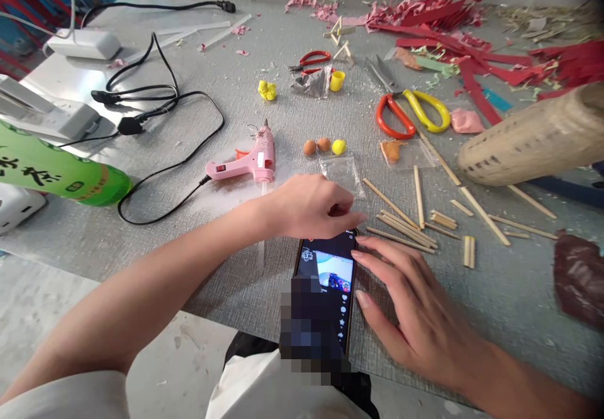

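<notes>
A phone (325, 287) with a lit screen lies at the table's front edge, its lower part pixelated. My left hand (314, 205) is curled closed over the phone's top end, its thumb pointing right; whatever its fingers hold, if anything, is hidden. Spread open, my right hand (410, 299) has its fingertips at the phone's right edge. Thin wooden sticks (406, 229) lie just beyond the right hand. A pink glue gun (255, 158) rests beyond my left forearm. Small brown balls (309, 148) and a yellow ball (338, 147) sit past a clear plastic bag (342, 173).
Scissors (410, 107), red-handled pliers (314, 61) and a yellow cup (336, 81) lie farther back. Black cables (165, 92) and a green bottle (61, 167) occupy the left. On the right are a brown cylinder (528, 136), red paper strips (472, 54) and a dark wrapper (578, 277).
</notes>
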The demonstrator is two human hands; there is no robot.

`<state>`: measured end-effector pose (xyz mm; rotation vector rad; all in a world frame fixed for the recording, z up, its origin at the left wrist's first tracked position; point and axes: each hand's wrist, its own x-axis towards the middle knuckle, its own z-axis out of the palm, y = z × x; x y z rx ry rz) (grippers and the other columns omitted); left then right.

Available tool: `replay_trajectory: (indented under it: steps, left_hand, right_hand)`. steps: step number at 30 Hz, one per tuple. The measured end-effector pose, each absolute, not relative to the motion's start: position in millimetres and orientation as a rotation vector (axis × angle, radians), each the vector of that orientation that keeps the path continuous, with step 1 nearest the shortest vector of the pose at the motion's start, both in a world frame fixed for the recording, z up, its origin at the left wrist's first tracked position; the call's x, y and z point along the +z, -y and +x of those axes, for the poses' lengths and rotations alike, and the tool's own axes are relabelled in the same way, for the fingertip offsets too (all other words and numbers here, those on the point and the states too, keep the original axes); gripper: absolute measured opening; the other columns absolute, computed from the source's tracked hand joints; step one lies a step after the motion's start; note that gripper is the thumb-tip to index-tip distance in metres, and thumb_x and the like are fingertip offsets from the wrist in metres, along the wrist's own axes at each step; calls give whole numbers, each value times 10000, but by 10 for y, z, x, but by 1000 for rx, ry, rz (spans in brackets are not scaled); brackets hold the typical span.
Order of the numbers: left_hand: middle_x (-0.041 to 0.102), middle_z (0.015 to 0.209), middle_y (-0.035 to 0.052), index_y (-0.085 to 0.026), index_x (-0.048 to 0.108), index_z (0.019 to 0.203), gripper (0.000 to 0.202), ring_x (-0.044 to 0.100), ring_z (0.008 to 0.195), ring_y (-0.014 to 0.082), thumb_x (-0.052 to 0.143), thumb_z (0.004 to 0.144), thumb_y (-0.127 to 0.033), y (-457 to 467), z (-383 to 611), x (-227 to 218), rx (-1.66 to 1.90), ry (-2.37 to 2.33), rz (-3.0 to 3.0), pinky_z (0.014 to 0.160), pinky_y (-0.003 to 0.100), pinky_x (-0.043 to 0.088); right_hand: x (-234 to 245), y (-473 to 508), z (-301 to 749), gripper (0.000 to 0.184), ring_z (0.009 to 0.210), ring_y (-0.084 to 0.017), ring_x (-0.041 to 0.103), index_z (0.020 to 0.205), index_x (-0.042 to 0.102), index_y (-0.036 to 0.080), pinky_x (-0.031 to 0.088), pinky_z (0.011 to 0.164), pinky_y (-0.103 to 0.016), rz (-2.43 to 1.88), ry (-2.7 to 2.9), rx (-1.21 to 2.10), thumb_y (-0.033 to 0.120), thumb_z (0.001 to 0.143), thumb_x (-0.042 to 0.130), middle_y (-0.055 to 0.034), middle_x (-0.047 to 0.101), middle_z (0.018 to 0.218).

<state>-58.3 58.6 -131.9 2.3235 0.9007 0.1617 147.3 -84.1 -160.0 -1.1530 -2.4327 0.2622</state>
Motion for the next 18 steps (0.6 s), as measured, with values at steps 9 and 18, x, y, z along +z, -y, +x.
replay_trajectory:
  steps: [9,18]
  left_hand:
    - [434,566,-31,-178,514,634,444,213,523,88,495,949,-489,-595,-589,-1325,171,-892,2335,570,310,209]
    - [458,566,-27,-180,541,634,436,218,516,90,499,951,-477,-584,-589,-1319,166,-899,2338,569,311,215]
  right_hand:
    - [-1594,841,1475,478,1380,-298,463,1421,480,68,429,1128,-466,-1158,2446,258,209,969,548,-192,489,1448]
    - [-1595,845,1474,476,1386,-293,449,1421,481,63,404,1142,-454,-1157,2449,266,191,967,548,-189,480,1451]
